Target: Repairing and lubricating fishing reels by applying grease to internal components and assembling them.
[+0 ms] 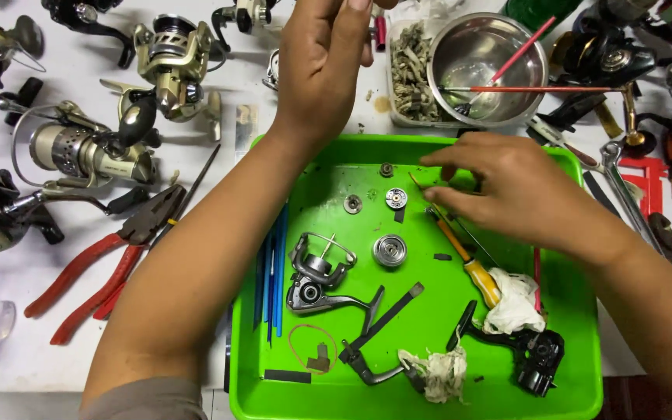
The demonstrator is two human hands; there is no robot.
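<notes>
A bright green tray (429, 389) lies in front of me with fishing reel parts in it. My left hand (322, 62) is raised past the tray's far edge, fingers pinched at the top of the view; what it holds is cut off. My right hand (507, 187) hovers low over the tray's upper right, fingertips pinched on a thin pin-like part (420, 183). Below it lie small round gears (396, 197), a silver spool part (390, 250), a grey reel body (316, 278), and a yellow-handled screwdriver (477, 274).
A steel bowl (485, 58) with red sticks sits beyond the tray. Several fishing reels (169, 66) crowd the left and right of the white table. Red-handled pliers (95, 272) lie left of the tray. Rags (511, 299), blue sticks (276, 268) and a black handle (534, 354) rest in the tray.
</notes>
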